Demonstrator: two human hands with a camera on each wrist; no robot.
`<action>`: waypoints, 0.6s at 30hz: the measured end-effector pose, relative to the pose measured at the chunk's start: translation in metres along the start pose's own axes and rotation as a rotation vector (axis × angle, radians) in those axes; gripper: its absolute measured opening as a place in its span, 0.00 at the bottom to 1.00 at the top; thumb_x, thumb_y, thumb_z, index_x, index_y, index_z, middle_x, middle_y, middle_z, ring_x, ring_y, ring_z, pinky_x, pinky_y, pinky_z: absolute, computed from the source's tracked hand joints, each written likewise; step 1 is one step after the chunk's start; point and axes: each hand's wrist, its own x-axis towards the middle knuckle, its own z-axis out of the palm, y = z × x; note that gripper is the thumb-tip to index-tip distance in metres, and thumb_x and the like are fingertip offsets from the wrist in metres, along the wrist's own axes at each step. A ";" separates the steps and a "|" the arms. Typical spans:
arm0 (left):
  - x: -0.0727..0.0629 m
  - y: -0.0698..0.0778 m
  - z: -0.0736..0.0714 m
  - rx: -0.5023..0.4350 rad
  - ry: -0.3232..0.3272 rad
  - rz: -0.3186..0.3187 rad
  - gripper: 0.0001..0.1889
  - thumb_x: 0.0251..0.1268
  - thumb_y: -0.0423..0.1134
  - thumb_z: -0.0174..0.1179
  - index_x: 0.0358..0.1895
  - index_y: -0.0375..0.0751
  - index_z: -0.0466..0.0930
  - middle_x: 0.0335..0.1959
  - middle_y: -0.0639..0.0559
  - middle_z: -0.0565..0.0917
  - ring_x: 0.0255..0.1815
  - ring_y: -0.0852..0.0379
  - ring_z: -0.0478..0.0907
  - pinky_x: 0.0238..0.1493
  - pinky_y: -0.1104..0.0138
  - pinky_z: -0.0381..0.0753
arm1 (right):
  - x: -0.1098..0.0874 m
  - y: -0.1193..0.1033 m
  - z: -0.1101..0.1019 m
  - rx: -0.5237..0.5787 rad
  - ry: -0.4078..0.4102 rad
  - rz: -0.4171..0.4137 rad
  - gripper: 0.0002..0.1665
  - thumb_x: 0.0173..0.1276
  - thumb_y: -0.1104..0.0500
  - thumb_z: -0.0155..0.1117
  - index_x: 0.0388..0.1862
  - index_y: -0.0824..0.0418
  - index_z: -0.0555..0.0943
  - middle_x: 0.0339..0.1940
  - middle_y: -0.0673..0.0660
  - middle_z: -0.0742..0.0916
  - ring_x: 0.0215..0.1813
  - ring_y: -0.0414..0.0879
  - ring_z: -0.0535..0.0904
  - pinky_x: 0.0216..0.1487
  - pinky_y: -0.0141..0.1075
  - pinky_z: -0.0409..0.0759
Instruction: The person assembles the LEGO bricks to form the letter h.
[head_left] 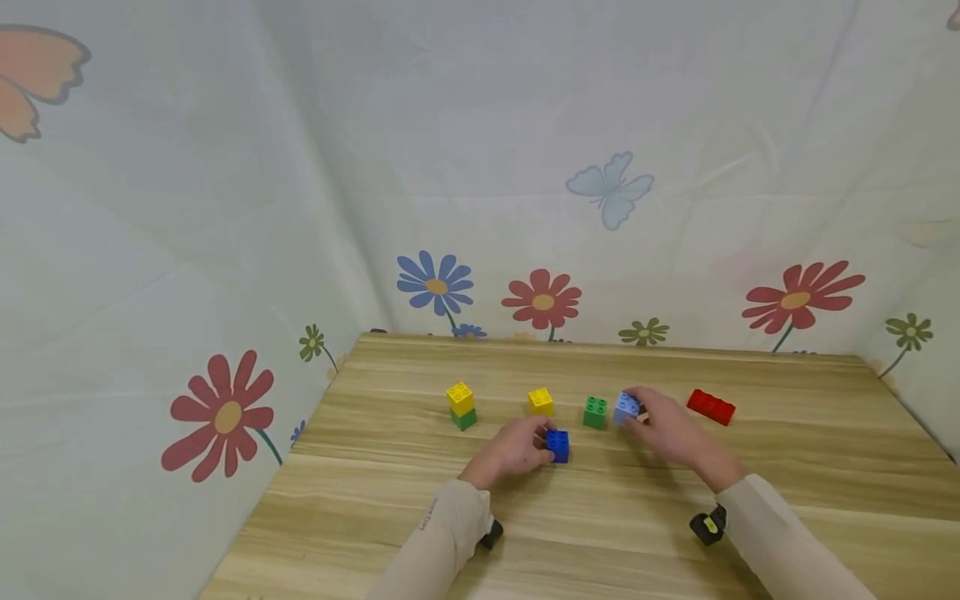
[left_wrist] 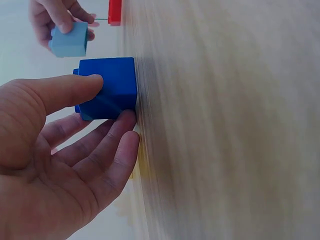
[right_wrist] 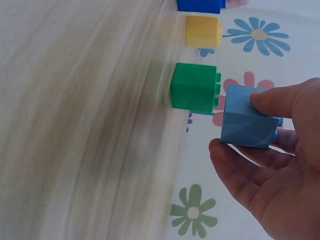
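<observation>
My left hand (head_left: 516, 448) pinches a dark blue toy brick (head_left: 558, 447) between thumb and fingers, at or very near the tabletop. In the left wrist view the thumb presses one side of this blue brick (left_wrist: 112, 90), its studs facing away from the table. A light blue brick (head_left: 626, 408) is gripped by my right hand (head_left: 670, 427); the right wrist view has this light blue brick (right_wrist: 247, 122) raised off the wood. Just left of it stands a green brick (head_left: 595, 412), apart from it. Behind the left hand sits a yellow brick (head_left: 540, 402).
Farther left, a yellow brick (head_left: 460, 397) is stacked on a green one (head_left: 464, 419). A long red brick (head_left: 711, 407) lies right of my right hand. Everything rests on a wooden table (head_left: 375, 475), backed by a flower-printed cloth (head_left: 495, 192).
</observation>
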 end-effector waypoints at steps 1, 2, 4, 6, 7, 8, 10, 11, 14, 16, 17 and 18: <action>0.000 0.000 0.000 0.000 0.001 0.001 0.16 0.61 0.36 0.64 0.52 0.46 0.75 0.47 0.51 0.79 0.43 0.59 0.77 0.48 0.63 0.77 | 0.000 -0.002 0.000 -0.002 0.004 -0.010 0.25 0.68 0.61 0.60 0.60 0.71 0.69 0.50 0.62 0.79 0.47 0.53 0.78 0.47 0.48 0.78; 0.000 0.000 0.000 0.000 0.002 0.001 0.16 0.61 0.37 0.64 0.52 0.46 0.75 0.47 0.51 0.79 0.42 0.59 0.77 0.48 0.63 0.77 | 0.000 -0.004 0.001 -0.004 0.008 -0.021 0.25 0.68 0.61 0.60 0.59 0.71 0.69 0.50 0.62 0.79 0.47 0.53 0.78 0.46 0.48 0.78; 0.001 0.000 0.000 -0.001 0.005 0.005 0.16 0.61 0.37 0.64 0.52 0.46 0.76 0.47 0.51 0.79 0.42 0.59 0.77 0.48 0.63 0.77 | -0.001 -0.008 0.001 -0.007 0.013 -0.033 0.24 0.67 0.62 0.60 0.59 0.72 0.69 0.50 0.63 0.79 0.46 0.53 0.78 0.46 0.48 0.78; 0.001 0.000 0.000 -0.002 0.007 0.011 0.16 0.61 0.37 0.65 0.51 0.46 0.76 0.47 0.51 0.80 0.42 0.59 0.78 0.47 0.63 0.77 | -0.001 -0.012 0.001 -0.006 0.012 -0.048 0.24 0.67 0.63 0.60 0.59 0.72 0.69 0.50 0.63 0.79 0.46 0.53 0.78 0.45 0.48 0.78; 0.001 0.000 0.001 -0.002 0.006 0.015 0.16 0.60 0.37 0.65 0.51 0.46 0.76 0.47 0.51 0.80 0.42 0.59 0.78 0.47 0.63 0.77 | 0.000 -0.014 0.001 -0.006 0.009 -0.056 0.24 0.67 0.64 0.60 0.59 0.72 0.68 0.50 0.64 0.79 0.46 0.53 0.78 0.45 0.48 0.78; 0.001 0.001 0.001 -0.003 0.005 0.016 0.16 0.60 0.37 0.65 0.51 0.46 0.76 0.47 0.51 0.80 0.42 0.59 0.78 0.47 0.64 0.77 | -0.001 -0.016 0.002 -0.008 0.005 -0.055 0.25 0.67 0.63 0.60 0.60 0.72 0.68 0.51 0.63 0.79 0.46 0.53 0.78 0.45 0.47 0.79; 0.002 0.001 0.002 -0.010 0.000 0.017 0.16 0.60 0.37 0.65 0.51 0.45 0.76 0.46 0.50 0.80 0.42 0.59 0.78 0.46 0.64 0.78 | -0.001 -0.020 0.003 -0.014 -0.002 -0.057 0.25 0.67 0.63 0.61 0.60 0.72 0.68 0.51 0.63 0.78 0.46 0.52 0.78 0.45 0.46 0.79; 0.002 0.001 0.002 -0.012 -0.001 0.018 0.16 0.60 0.37 0.65 0.51 0.45 0.76 0.46 0.50 0.80 0.42 0.59 0.78 0.46 0.64 0.78 | -0.001 -0.021 0.003 -0.017 -0.006 -0.067 0.25 0.67 0.63 0.60 0.60 0.72 0.68 0.51 0.63 0.78 0.46 0.52 0.78 0.45 0.46 0.79; 0.003 0.001 0.002 -0.017 -0.005 0.016 0.16 0.60 0.37 0.65 0.51 0.46 0.76 0.46 0.51 0.80 0.41 0.59 0.78 0.45 0.65 0.78 | -0.001 -0.026 0.006 -0.025 -0.005 -0.085 0.26 0.67 0.62 0.61 0.60 0.71 0.68 0.51 0.63 0.79 0.46 0.51 0.78 0.45 0.45 0.79; 0.004 0.002 0.002 -0.017 -0.005 0.018 0.16 0.60 0.37 0.65 0.51 0.46 0.76 0.45 0.51 0.80 0.41 0.60 0.78 0.45 0.66 0.78 | 0.000 -0.028 0.007 -0.025 -0.001 -0.098 0.26 0.67 0.62 0.62 0.60 0.71 0.69 0.51 0.63 0.79 0.45 0.51 0.78 0.45 0.45 0.79; 0.005 0.002 0.002 -0.016 -0.006 0.019 0.16 0.60 0.37 0.65 0.51 0.46 0.76 0.45 0.51 0.80 0.40 0.60 0.78 0.44 0.66 0.78 | 0.000 -0.030 0.007 -0.022 -0.006 -0.104 0.26 0.67 0.62 0.62 0.61 0.71 0.68 0.52 0.63 0.78 0.45 0.51 0.78 0.45 0.45 0.79; 0.005 0.003 0.002 -0.015 -0.007 0.021 0.16 0.60 0.37 0.65 0.50 0.46 0.76 0.45 0.51 0.80 0.40 0.60 0.78 0.44 0.66 0.78 | 0.001 -0.031 0.007 -0.017 -0.011 -0.099 0.26 0.67 0.61 0.62 0.61 0.70 0.68 0.52 0.62 0.78 0.46 0.51 0.78 0.45 0.45 0.79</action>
